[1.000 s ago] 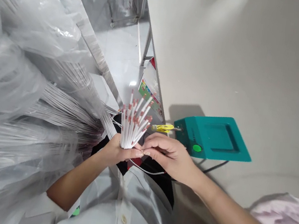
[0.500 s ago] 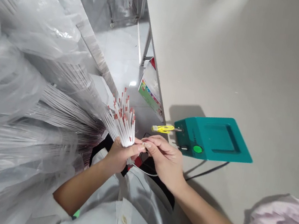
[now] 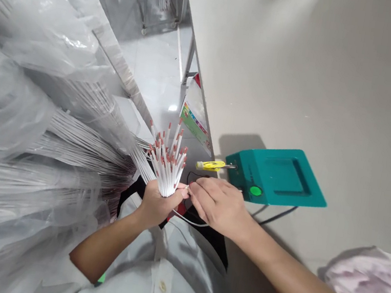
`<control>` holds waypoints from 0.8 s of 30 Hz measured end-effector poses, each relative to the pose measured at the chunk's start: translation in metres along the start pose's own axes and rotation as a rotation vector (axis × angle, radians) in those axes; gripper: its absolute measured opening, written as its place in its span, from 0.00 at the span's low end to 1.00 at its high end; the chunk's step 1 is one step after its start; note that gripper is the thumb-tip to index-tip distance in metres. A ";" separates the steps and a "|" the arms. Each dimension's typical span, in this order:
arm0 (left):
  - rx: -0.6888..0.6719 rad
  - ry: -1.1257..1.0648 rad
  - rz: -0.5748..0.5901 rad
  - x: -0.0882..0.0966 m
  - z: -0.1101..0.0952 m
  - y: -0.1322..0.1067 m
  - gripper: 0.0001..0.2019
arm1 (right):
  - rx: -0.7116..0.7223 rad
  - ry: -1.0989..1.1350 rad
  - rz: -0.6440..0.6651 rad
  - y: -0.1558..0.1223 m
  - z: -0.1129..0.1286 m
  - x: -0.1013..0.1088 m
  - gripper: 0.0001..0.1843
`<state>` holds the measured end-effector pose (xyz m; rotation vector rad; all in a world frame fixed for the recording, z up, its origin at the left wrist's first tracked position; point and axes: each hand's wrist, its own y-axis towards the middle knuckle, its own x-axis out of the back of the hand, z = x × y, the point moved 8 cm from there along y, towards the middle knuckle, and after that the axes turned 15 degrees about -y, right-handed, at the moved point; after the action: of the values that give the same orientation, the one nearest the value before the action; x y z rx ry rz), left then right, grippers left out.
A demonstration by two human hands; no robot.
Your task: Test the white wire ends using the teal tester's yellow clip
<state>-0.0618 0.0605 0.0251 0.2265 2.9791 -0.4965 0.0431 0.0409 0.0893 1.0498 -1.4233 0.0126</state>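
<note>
A bundle of white wires [image 3: 168,174] with reddish-brown tips stands upright in my left hand [image 3: 157,205], whose fingers wrap round it. My right hand [image 3: 218,204] is closed, its thumb and fingertips meeting my left thumb and forefinger beside the bundle. Between the fingertips is a small pale end, too small to make out clearly. One single white wire [image 3: 189,221] curves from beneath the bundle to under my right hand. Right of my hands, a teal tester box [image 3: 279,177] with a green button sits on the table, a yellow clip [image 3: 211,165] sticking out from its front.
Plastic-wrapped bundles of white wires [image 3: 84,144] fill the left side. The grey table [image 3: 302,84] spans the right, with a pink cloth [image 3: 369,288] at its lower right and black cable at the top. A colourful carton [image 3: 195,124] stands below the table edge.
The wire bundle has tilted slightly to the right, so its tips fan out more. My right hand has turned over, its back now facing up. The view has shifted a little.
</note>
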 end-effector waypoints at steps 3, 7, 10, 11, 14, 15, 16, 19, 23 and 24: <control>-0.001 0.008 -0.005 0.000 0.002 0.002 0.08 | 0.024 0.051 0.078 -0.003 0.001 -0.003 0.10; -0.021 0.005 -0.040 0.006 0.003 0.004 0.08 | -0.237 0.276 0.157 -0.014 -0.013 -0.006 0.08; -0.039 -0.004 -0.017 0.003 0.000 0.004 0.08 | -0.462 0.436 0.162 -0.020 -0.023 -0.010 0.10; -0.048 0.001 -0.002 0.001 -0.001 0.003 0.09 | -0.473 0.460 0.156 -0.019 -0.022 -0.010 0.10; -0.068 0.021 0.019 -0.003 -0.004 0.002 0.09 | -0.412 0.411 0.118 -0.014 -0.017 -0.008 0.08; -0.068 0.025 0.015 -0.003 -0.005 0.001 0.09 | -0.375 0.351 0.101 -0.012 -0.015 -0.006 0.08; -0.067 0.030 0.014 -0.003 -0.005 0.001 0.08 | -0.331 0.280 0.088 -0.010 -0.013 -0.004 0.08; -0.102 0.069 0.015 -0.002 -0.006 0.001 0.07 | -0.207 0.133 0.092 -0.005 -0.007 0.000 0.08; -0.160 0.127 -0.003 0.003 -0.007 0.001 0.07 | -0.323 0.363 0.253 -0.001 -0.016 -0.009 0.12; -0.164 0.128 -0.004 0.003 -0.006 0.002 0.07 | -0.400 0.488 0.301 -0.002 -0.020 -0.014 0.13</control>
<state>-0.0653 0.0645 0.0302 0.2457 3.1243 -0.2445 0.0567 0.0597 0.0814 0.4536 -1.0633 0.1831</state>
